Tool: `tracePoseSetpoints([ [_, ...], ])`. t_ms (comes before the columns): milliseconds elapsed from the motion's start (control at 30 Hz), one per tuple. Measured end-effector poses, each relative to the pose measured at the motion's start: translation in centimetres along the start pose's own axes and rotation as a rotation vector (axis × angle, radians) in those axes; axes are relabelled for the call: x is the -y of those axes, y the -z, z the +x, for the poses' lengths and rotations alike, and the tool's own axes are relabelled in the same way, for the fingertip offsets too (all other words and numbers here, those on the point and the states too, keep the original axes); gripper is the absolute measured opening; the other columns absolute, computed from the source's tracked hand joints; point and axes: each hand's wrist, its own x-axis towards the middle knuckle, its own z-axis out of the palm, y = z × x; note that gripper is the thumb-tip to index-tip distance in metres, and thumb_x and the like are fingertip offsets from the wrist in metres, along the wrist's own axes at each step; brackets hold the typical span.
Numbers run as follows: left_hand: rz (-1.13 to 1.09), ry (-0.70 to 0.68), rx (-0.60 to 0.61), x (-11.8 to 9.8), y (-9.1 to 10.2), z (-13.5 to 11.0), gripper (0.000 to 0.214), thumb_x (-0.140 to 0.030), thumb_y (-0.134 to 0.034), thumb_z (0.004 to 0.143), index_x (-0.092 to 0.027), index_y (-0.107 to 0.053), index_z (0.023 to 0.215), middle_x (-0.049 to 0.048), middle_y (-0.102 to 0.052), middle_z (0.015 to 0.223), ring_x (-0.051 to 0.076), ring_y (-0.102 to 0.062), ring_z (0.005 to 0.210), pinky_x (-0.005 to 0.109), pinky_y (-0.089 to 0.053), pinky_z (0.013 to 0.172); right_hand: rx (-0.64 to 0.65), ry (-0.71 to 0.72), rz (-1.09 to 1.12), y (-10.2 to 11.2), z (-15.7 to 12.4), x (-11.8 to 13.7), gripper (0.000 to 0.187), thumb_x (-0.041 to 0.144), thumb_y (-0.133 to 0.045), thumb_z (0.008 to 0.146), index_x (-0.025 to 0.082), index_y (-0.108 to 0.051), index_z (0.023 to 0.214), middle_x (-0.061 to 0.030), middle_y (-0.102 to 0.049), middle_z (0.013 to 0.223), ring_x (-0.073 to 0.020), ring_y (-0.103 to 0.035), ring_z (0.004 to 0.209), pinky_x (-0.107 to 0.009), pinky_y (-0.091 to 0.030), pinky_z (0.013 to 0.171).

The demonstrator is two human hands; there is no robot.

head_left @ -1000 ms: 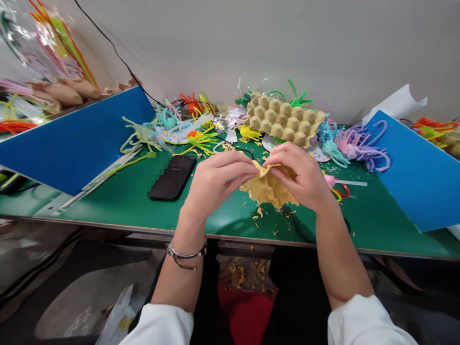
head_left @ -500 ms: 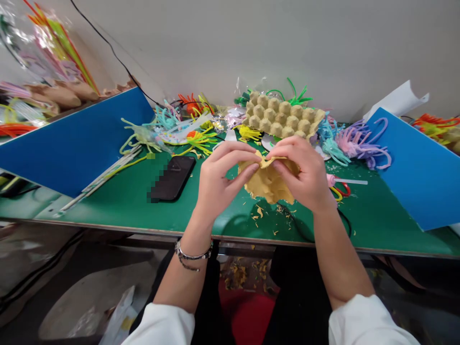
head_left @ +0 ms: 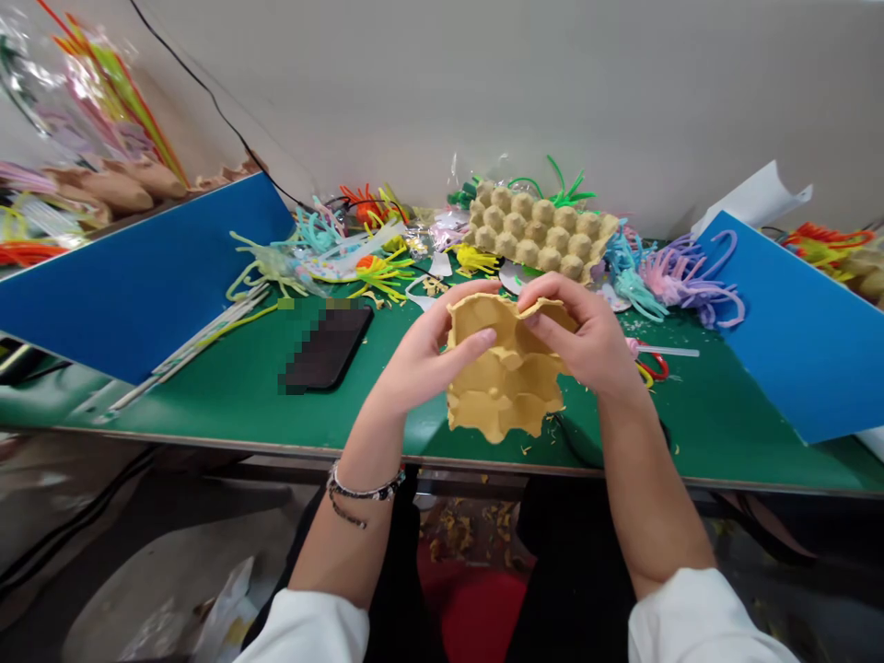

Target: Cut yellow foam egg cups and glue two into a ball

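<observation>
Between my two hands is a piece of yellow egg carton (head_left: 507, 391) with a ragged, scalloped edge, held up above the green table. My left hand (head_left: 442, 354) grips its left side, thumb on the near face and fingers behind the upper rim. My right hand (head_left: 576, 331) pinches the upper right rim between thumb and fingers. The carton's hollow side faces me. Small yellow scraps (head_left: 529, 450) lie on the table under it. The fingertips behind the carton are hidden.
A beige egg tray (head_left: 539, 230) lies behind my hands among bundles of coloured pipe cleaners (head_left: 691, 276). A black phone (head_left: 331, 348) rests to the left. Blue boards (head_left: 158, 272) stand at both sides. The table's front edge (head_left: 276, 453) runs below my hands.
The egg carton piece has tilted so that its hollow inside shows more and its lower edge hangs nearer me. My left hand has shifted down its left side.
</observation>
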Motion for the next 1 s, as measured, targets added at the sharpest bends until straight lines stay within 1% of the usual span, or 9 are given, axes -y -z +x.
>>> tracePoseSetpoints([
  [133,-0.088,0.055,0.074,-0.1,0.8,-0.3,0.052,-0.032,-0.067,0.08,-0.028,-0.051,0.13,0.0045,-0.066,0.119,0.016,-0.067,0.095,0.022,-0.056,0.074,-0.016,-0.143,0.057,-1.0,0.0,-0.3,0.006,0.028,-0.06,0.086,0.023,-0.06,0.086,0.0028,-0.062,0.082,-0.0113,-0.058,0.076,-0.026,-0.047,0.07],
  [267,-0.117,0.072,0.078,0.7,0.8,0.0,0.054,-0.036,-0.066,0.081,-0.028,-0.049,0.131,0.0048,-0.067,0.117,0.018,-0.069,0.092,0.023,-0.057,0.069,-0.187,-0.171,0.102,-1.4,0.1,-0.8,0.004,0.026,-0.058,0.085,0.023,-0.061,0.086,0.0032,-0.062,0.079,-0.011,-0.058,0.072,-0.026,-0.047,0.066],
  [367,-0.012,-0.009,-0.065,1.3,0.6,0.5,0.039,-0.037,-0.062,0.082,-0.022,-0.059,0.118,0.0059,-0.07,0.109,0.017,-0.068,0.091,0.024,-0.056,0.071,-0.271,-0.135,0.053,-1.1,0.2,-1.1,0.003,0.025,-0.058,0.084,0.023,-0.061,0.084,0.0027,-0.063,0.079,-0.0119,-0.059,0.075,-0.028,-0.049,0.07],
  [433,0.137,-0.08,-0.197,1.4,0.7,0.8,0.028,-0.036,-0.062,0.082,-0.019,-0.064,0.104,0.0053,-0.07,0.101,0.015,-0.067,0.089,0.023,-0.055,0.072,-0.279,-0.1,0.006,-0.9,0.2,-1.0,0.003,0.023,-0.059,0.083,0.023,-0.061,0.082,0.0023,-0.064,0.08,-0.0123,-0.061,0.078,-0.029,-0.05,0.074],
  [500,0.285,-0.076,-0.249,1.3,1.0,0.8,0.02,-0.034,-0.063,0.08,-0.018,-0.066,0.093,0.003,-0.07,0.088,0.012,-0.064,0.079,0.022,-0.053,0.068,-0.271,-0.089,-0.035,-0.8,0.3,-0.9,0.002,0.023,-0.059,0.082,0.023,-0.061,0.082,0.002,-0.065,0.081,-0.0124,-0.061,0.079,-0.03,-0.051,0.076],
  [600,0.386,0.01,-0.217,0.9,1.5,0.8,0.015,-0.033,-0.064,0.078,-0.017,-0.063,0.078,0.0,-0.063,0.07,0.01,-0.056,0.066,0.021,-0.046,0.058,-0.252,-0.081,-0.066,-0.8,0.2,-0.8,0.002,0.024,-0.061,0.082,0.023,-0.061,0.082,0.0016,-0.065,0.083,-0.0126,-0.061,0.081,-0.031,-0.051,0.08],
  [733,0.221,0.072,-0.073,1.0,1.9,0.9,0.024,-0.037,-0.064,0.075,-0.018,-0.055,0.064,-0.0029,-0.05,0.06,0.008,-0.044,0.057,0.02,-0.036,0.051,-0.202,-0.06,-0.05,-0.6,0.2,-0.7,0.002,0.025,-0.061,0.083,0.023,-0.06,0.082,0.0012,-0.065,0.085,-0.0135,-0.062,0.083,-0.032,-0.051,0.081],
  [900,-0.044,0.143,0.054,1.4,2.4,1.0,0.029,-0.041,-0.071,0.067,-0.018,-0.054,0.064,-0.0047,-0.046,0.058,0.006,-0.039,0.051,0.02,-0.034,0.049,-0.165,-0.075,-0.015,-0.2,0.1,-0.7,0.002,0.026,-0.061,0.084,0.024,-0.06,0.083,0.0018,-0.065,0.085,-0.0131,-0.062,0.083,-0.031,-0.051,0.081],
  [1000,0.064,0.14,0.039,1.6,2.6,0.9,0.023,-0.037,-0.07,0.069,-0.018,-0.057,0.068,-0.0045,-0.047,0.058,0.007,-0.04,0.051,0.021,-0.033,0.048,-0.172,-0.069,-0.045,-0.1,0.1,-0.7,0.002,0.025,-0.06,0.084,0.023,-0.06,0.084,0.0016,-0.065,0.084,-0.0129,-0.062,0.083,-0.031,-0.05,0.08],
])
